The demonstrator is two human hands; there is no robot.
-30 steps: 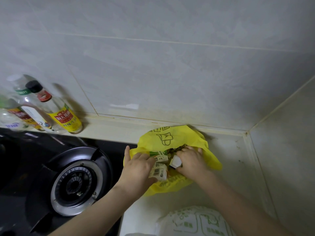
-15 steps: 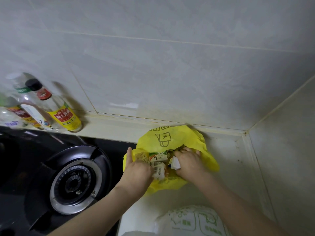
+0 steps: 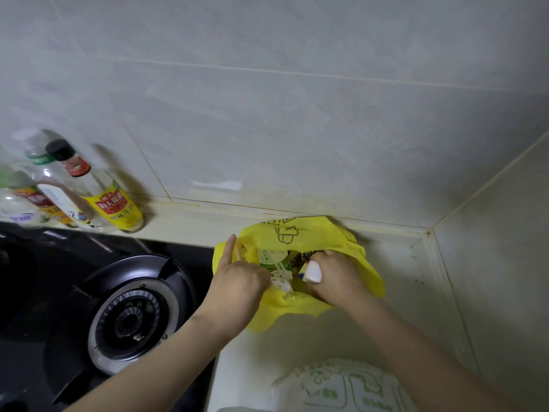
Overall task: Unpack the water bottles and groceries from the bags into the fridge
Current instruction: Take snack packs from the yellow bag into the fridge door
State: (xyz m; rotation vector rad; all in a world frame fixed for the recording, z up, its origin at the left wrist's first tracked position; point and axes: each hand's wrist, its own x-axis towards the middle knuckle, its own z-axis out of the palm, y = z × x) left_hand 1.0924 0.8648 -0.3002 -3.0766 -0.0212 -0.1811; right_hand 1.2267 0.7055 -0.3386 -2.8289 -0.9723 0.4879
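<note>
Though the yellow bag (image 3: 326, 242), 2 o'clock of the burner (image 3: 133, 319), hid most of its contents, a green carton (image 3: 274, 258) showed. Left hand (image 3: 237, 286) gripped a blurry pale packet (image 3: 280, 282), index finger out; right hand (image 3: 338, 281) pinched a small white pack (image 3: 312, 272).

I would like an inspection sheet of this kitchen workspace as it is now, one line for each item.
Surface: pale counter, beside a black hob with a gas burner.
Job's things: yellow bag, open, on the counter against the wall; green carton inside it; white bag with green print at the near edge. Fridge not in view.
Clutter: sauce bottles standing behind the hob.
Grips: left hand in the bag mouth, index finger straight, other fingers curled on a white pack; right hand pinches a small white item over the bag.
Cables: nothing seen.
Surroundings: tiled wall, meeting a side wall at the right.
</note>
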